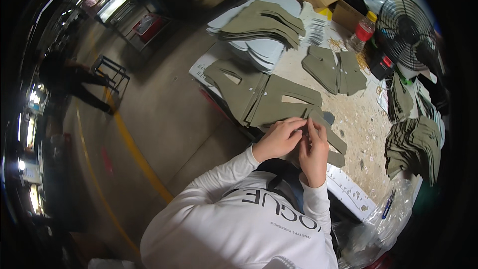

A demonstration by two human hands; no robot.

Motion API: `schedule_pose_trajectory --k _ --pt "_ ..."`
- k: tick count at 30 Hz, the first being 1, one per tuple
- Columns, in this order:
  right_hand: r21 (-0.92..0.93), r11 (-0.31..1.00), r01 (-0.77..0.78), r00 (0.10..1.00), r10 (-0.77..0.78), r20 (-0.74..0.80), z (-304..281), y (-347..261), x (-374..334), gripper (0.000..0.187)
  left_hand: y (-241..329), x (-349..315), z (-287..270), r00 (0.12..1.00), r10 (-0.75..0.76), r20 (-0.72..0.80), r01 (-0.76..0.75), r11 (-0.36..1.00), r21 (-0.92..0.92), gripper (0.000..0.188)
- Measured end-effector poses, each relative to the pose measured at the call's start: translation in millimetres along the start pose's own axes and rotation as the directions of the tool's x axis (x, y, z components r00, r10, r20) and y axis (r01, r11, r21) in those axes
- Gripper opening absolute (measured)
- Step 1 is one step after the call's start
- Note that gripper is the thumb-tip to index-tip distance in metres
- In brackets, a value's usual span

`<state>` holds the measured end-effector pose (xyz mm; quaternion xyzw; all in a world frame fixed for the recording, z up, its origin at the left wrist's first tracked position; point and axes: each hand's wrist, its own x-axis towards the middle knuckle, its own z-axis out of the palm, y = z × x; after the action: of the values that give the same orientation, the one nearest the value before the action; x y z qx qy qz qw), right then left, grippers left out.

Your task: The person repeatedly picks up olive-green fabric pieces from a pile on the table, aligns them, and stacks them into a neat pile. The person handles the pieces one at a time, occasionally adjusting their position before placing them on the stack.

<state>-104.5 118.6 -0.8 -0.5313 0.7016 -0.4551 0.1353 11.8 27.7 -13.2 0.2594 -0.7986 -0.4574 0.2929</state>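
My left hand (279, 140) and my right hand (315, 153) meet at the near edge of the table, fingertips close together. Both pinch the edge of an olive fabric piece (334, 140), whose strip-like end sticks out to the right of my fingers. What lies under my palms is hidden. Just left and beyond, stacked olive cut pieces (239, 89) with cut-out openings lie side by side, small pale stickers on them. Two smaller olive stacks (326, 69) rest farther back on the table.
A tall olive pile (269, 20) sits on white sheets at the back left. Along the right stand a black fan (406, 22), a red-labelled bottle (362, 34) and a rippled olive stack (411, 144). A pen (388, 204) lies on clear plastic. Another person (82, 87) is at far left.
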Motion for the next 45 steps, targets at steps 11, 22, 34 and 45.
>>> schedule_pose_trajectory --k 11,22,34,45 --pt "0.375 0.878 -0.298 0.949 0.231 0.214 -22 2 -7 0.04 6 -2 3 0.993 -0.115 -0.022 0.11 0.983 -0.144 0.045" --pt "0.327 0.928 -0.18 0.874 0.303 -0.379 -81 74 -14 0.026 70 63 -45 0.823 0.297 0.484 -0.425 0.888 0.177 0.042" --pt "0.233 0.966 -0.112 0.872 0.208 -0.442 -77 74 -19 0.023 121 170 -201 0.874 0.236 0.424 -0.314 0.941 0.123 0.054" --pt "0.174 0.978 -0.118 0.893 0.181 -0.411 -74 68 -20 0.022 -32 189 -280 0.956 -0.076 0.284 0.164 0.94 -0.299 0.055"
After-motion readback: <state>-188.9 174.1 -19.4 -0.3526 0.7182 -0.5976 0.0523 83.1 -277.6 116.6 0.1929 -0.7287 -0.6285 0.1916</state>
